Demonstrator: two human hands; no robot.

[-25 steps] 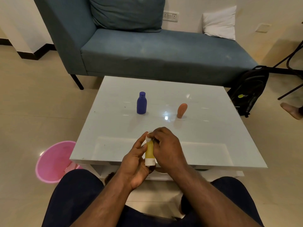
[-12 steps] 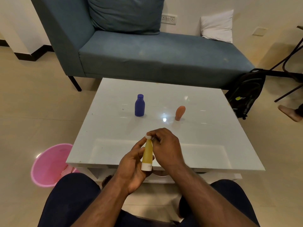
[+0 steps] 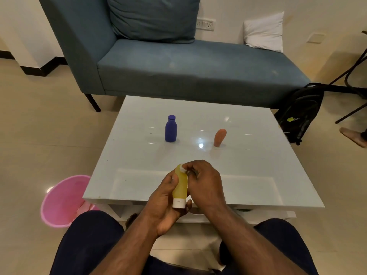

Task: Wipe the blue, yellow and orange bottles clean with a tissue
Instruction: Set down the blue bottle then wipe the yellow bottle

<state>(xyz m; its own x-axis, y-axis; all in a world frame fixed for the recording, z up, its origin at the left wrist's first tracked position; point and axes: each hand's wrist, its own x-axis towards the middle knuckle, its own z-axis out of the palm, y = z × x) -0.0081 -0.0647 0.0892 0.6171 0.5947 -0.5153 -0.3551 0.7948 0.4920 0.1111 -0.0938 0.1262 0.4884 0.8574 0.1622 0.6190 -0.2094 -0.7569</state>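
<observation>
My left hand [image 3: 164, 203] grips a yellow bottle [image 3: 180, 188] with a white cap pointing down, over the near edge of the white table [image 3: 248, 175]. My right hand [image 3: 204, 183] pinches a small white tissue [image 3: 183, 168] against the bottle's upper end. A blue bottle [image 3: 171, 129] stands upright on the table at the centre left. An orange bottle [image 3: 219, 137] stands to its right, cap down. Most of the tissue is hidden under my right fingers.
A pink bin [image 3: 63, 201] stands on the floor left of the table. A blue sofa [image 3: 178, 64] with a white pillow [image 3: 265, 32] lies behind the table. A black backpack [image 3: 299, 114] leans at the right, near another person's foot [image 3: 352, 135].
More of the yellow bottle now shows between my hands, and the tissue sits at its upper end. The blue and orange bottles have not moved.
</observation>
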